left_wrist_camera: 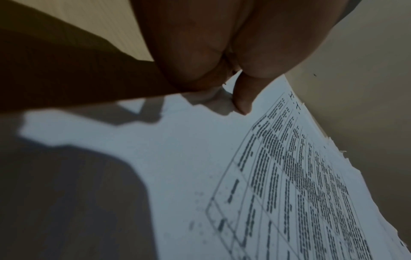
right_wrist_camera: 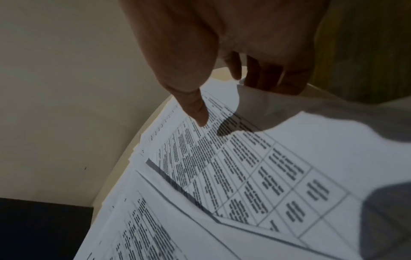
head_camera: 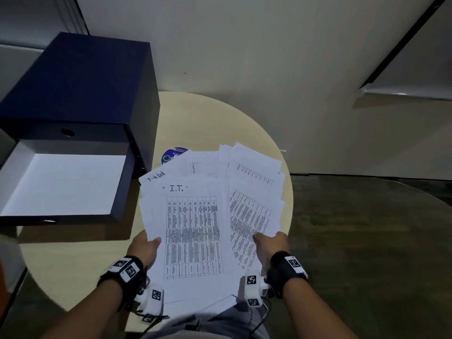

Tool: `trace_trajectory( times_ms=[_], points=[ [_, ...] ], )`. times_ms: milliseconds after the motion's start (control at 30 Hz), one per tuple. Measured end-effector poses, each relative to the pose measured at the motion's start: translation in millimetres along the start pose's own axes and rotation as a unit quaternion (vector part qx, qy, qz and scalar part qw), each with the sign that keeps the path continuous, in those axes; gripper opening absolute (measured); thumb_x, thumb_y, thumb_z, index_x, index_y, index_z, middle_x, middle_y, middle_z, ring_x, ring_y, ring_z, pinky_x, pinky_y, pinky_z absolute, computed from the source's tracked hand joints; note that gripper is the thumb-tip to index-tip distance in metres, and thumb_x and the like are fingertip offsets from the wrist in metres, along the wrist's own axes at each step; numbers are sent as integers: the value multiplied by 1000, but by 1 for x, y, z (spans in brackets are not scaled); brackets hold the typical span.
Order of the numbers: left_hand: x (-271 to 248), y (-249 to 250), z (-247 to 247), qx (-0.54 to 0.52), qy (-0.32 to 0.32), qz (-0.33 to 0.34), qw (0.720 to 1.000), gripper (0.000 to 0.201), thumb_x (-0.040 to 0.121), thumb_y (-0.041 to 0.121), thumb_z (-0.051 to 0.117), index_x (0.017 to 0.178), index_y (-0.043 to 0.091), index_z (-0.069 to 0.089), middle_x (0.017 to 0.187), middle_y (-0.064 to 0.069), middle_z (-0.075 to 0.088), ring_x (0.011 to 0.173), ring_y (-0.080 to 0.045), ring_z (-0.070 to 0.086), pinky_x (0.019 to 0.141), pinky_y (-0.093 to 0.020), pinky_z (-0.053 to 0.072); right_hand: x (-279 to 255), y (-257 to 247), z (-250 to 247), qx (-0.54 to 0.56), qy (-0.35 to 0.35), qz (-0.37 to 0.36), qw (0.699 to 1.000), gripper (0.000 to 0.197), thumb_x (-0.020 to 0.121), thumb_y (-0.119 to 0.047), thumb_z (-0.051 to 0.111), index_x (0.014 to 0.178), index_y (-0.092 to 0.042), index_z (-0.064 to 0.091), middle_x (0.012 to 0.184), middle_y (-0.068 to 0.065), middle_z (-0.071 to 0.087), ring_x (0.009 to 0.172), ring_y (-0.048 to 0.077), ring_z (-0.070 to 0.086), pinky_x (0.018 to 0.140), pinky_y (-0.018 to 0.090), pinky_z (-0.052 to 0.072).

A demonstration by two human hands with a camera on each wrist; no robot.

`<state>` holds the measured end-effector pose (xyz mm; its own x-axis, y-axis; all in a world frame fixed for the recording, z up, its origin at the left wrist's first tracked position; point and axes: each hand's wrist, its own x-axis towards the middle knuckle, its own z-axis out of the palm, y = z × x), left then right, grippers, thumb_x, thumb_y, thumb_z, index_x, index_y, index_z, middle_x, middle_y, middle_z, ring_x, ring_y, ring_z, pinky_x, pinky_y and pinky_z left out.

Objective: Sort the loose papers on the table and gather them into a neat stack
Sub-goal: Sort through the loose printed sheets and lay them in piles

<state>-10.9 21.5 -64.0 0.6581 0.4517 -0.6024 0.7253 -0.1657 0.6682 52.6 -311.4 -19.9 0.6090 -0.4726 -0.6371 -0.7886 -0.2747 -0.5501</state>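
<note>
A fan of white printed papers lies spread over the round cream table [head_camera: 208, 118]. The top sheet [head_camera: 193, 236], marked "I.T." above a dense table, sits nearest me. My left hand [head_camera: 148, 245] pinches the left edge of the pile, thumb [left_wrist_camera: 242, 100] on top of the sheet [left_wrist_camera: 200, 158] and fingers hidden beneath. My right hand [head_camera: 270, 242] pinches the right-hand sheets [head_camera: 252, 216]. There my thumb [right_wrist_camera: 196, 110] presses on a printed page [right_wrist_camera: 244, 167] and my fingers [right_wrist_camera: 266, 79] curl under its edge. More sheets [head_camera: 254, 165] stick out at angles toward the far side.
A dark blue drawer box [head_camera: 80, 89] stands at the table's left, its lower drawer [head_camera: 63, 182] pulled out and showing a white bottom. A round blue sticker [head_camera: 171, 154] shows behind the papers. A pale wall rises behind; dark floor lies to the right.
</note>
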Motion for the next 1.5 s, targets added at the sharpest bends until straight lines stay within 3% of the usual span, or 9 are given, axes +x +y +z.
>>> trace_trajectory(
  times_ms=[200,333,700,800,900,1033,1233,1333,1500],
  points=[
    [2,-4,-1,-8,-16,0,1000,20,96,16,55,114,12,63,101,-10,71,91,-33,64,80,-34,45,8,6,15,-34,-28,-57,997,35,83,-29,76,90,-7,50,89,5,51,74,22,47,77,29,43],
    [5,-6,-1,-12,-17,-2,1000,20,95,18,55,114,14,63,95,-9,71,82,-30,62,82,-37,49,6,-1,10,4,-24,-90,996,42,92,-29,67,125,-6,57,121,13,68,108,32,64,98,46,52],
    [0,-3,-2,-16,-17,20,1000,18,97,12,54,113,14,63,75,-6,60,60,-22,53,66,-29,42,-15,-66,-93,221,23,-220,950,23,100,-14,59,122,-15,66,100,-2,74,88,15,72,69,30,60],
    [-1,-2,-3,-12,-19,26,999,24,96,11,55,119,10,64,103,-13,71,91,-34,65,81,-33,47,-12,-88,-109,284,-58,-223,931,33,100,-6,55,132,-4,59,120,9,71,107,21,69,93,39,57],
    [-2,0,-5,-9,-27,31,999,27,96,10,55,122,6,62,110,-7,67,98,-26,61,86,-29,42,-20,-86,-95,200,-184,-201,941,26,99,-4,57,123,-5,66,117,10,74,104,24,73,88,41,60],
    [-3,-2,-5,-34,-35,26,998,29,97,11,55,125,6,61,121,-10,67,103,-26,60,91,-30,43,-30,-58,-52,-67,-239,-226,942,17,100,-13,59,84,-16,63,72,-10,69,57,-2,66,56,9,47],
    [-6,-2,-5,-127,-34,-27,991,49,94,52,54,129,19,59,133,-1,59,125,-26,54,110,-39,38,-5,-14,1,-270,-261,-208,903,42,93,-35,63,67,-17,37,45,-9,34,36,10,32,53,29,30],
    [-10,-5,-4,-92,-54,21,994,22,84,32,73,105,32,65,113,7,69,114,-24,64,99,-36,48,-10,-11,10,-268,-270,-211,900,35,92,-37,57,66,-16,46,57,1,47,46,16,45,58,32,37],
    [-16,-1,-5,-52,-47,34,997,38,91,5,62,127,18,59,118,2,67,109,-22,63,96,-31,46,0,-29,-2,-235,-87,-244,937,37,96,-33,59,123,-7,59,112,16,69,88,25,66,74,28,52]
  ],
)
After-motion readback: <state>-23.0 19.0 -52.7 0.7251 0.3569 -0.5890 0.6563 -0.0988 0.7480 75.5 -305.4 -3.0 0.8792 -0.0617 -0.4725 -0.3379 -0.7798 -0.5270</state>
